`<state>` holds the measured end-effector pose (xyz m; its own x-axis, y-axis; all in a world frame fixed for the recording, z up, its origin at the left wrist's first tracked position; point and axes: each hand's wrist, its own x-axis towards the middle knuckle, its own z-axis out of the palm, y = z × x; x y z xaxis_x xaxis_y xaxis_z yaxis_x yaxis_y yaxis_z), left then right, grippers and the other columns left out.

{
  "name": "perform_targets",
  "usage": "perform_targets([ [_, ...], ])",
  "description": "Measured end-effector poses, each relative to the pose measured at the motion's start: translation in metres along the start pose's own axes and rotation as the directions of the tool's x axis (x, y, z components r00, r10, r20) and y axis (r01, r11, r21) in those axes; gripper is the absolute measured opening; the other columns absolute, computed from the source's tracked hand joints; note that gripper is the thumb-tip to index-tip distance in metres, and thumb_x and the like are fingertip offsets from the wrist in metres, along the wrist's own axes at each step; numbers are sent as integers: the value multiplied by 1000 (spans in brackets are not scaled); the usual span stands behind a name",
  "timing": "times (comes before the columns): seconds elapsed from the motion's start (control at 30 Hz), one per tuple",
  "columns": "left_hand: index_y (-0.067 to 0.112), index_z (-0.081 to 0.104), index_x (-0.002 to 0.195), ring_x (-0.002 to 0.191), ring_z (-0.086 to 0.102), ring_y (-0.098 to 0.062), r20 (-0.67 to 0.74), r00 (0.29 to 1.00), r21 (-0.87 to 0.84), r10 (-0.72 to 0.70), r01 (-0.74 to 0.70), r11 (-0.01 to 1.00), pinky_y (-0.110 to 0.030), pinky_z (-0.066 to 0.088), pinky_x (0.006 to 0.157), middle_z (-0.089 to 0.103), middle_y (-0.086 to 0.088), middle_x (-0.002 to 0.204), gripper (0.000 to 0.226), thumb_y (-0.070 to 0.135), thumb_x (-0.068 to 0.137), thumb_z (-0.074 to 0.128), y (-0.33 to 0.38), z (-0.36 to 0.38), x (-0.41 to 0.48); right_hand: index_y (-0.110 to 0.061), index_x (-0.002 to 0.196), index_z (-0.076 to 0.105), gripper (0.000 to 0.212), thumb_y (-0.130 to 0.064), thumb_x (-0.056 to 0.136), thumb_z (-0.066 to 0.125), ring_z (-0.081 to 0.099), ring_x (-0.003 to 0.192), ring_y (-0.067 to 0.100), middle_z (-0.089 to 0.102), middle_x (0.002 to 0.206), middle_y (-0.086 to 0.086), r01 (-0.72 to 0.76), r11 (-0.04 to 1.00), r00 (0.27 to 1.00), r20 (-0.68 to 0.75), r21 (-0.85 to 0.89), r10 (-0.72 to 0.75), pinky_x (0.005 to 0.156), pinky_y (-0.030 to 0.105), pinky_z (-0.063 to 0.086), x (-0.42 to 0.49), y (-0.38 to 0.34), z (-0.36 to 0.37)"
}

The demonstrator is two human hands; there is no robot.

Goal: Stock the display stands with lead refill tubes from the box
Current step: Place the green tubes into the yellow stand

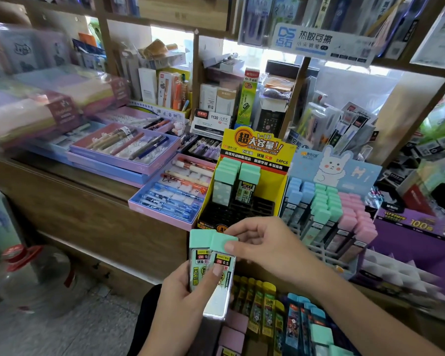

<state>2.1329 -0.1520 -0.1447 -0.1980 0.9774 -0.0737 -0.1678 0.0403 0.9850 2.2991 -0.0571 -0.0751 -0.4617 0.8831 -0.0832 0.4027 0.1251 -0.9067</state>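
Two mint-capped tubes [222, 260], one marked "2B 0.5", fill the left hand [180, 304].

Counter [100, 183]: left stand [254, 147] and right stand [355, 173] sit side by side. Stocked tubes [249, 181] occupy the left stand's rear slots. Pen tray [149, 209] lies just left of it. Spare tubes [267, 314] lie below, before the stands. Left hand [183, 301] and right hand [262, 247] grip held tubes [211, 265] before the left stand.
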Motion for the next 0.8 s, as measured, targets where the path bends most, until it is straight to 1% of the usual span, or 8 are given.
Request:
perform_targets([
  [0.1,32,76,102,85,76,-32,5,1000,7,11,-11,1000,-56,60,81,79,-7,93,29,49,79,72,0,1,0,-20,103,76,16,-21,88,82,75,81,26,79,92,5,-8,1000,1000,5,30,8,69,29,60,-2,2,0],
  [0.17,35,75,104,88,76,-25,11,1000,-3,11,-10,1000,-46,63,79,79,-4,96,30,56,84,71,1,1,0,-19,101,76,15,-19,88,82,74,76,22,79,91,8,-14,998,1000,-4,53,15,65,26,58,-2,2,-2],
  [0.23,36,75,105,89,76,-22,19,1000,-36,-6,7,999,-36,63,72,79,-2,99,29,54,87,62,1,0,0,-20,99,77,13,-19,88,82,73,74,17,79,91,6,-17,998,1000,-21,59,18,63,23,57,-2,1,-6],
  [0.37,29,77,101,72,74,-32,21,999,-130,-43,46,990,-42,62,60,78,-17,90,30,48,90,56,3,0,-3,-23,99,77,12,-19,88,82,75,75,14,79,88,-1,-4,998,993,-114,57,11,66,22,59,1,-6,-23],
  [0.53,26,73,95,66,71,-33,14,998,-192,-66,68,979,-38,58,53,74,-27,85,23,41,89,57,4,-1,-2,-21,99,77,12,-18,88,80,74,70,12,79,84,1,55,995,959,-280,78,-31,64,19,57,12,-19,-47],
  [0.63,25,73,95,64,70,-33,13,998,-208,-68,69,976,-37,56,52,73,-28,84,22,39,90,56,4,0,-2,-20,97,76,11,-15,88,81,75,71,15,77,83,4,102,995,915,-391,-13,-99,66,20,60,24,-23,-59],
  [0.73,25,73,94,63,68,-32,17,997,-224,-74,76,972,-36,55,51,72,-29,83,22,38,89,57,5,1,-2,-22,95,75,9,-16,90,79,74,75,18,75,85,4,112,979,881,-439,-168,-176,72,26,62,38,-23,-66],
  [0.8,24,73,94,64,68,-32,23,997,-220,-78,81,972,-36,55,52,72,-29,83,22,38,90,56,5,1,-2,-21,96,76,7,-17,91,78,71,76,14,73,84,0,98,948,861,-452,-302,-234,72,21,58,48,-19,-68],
])
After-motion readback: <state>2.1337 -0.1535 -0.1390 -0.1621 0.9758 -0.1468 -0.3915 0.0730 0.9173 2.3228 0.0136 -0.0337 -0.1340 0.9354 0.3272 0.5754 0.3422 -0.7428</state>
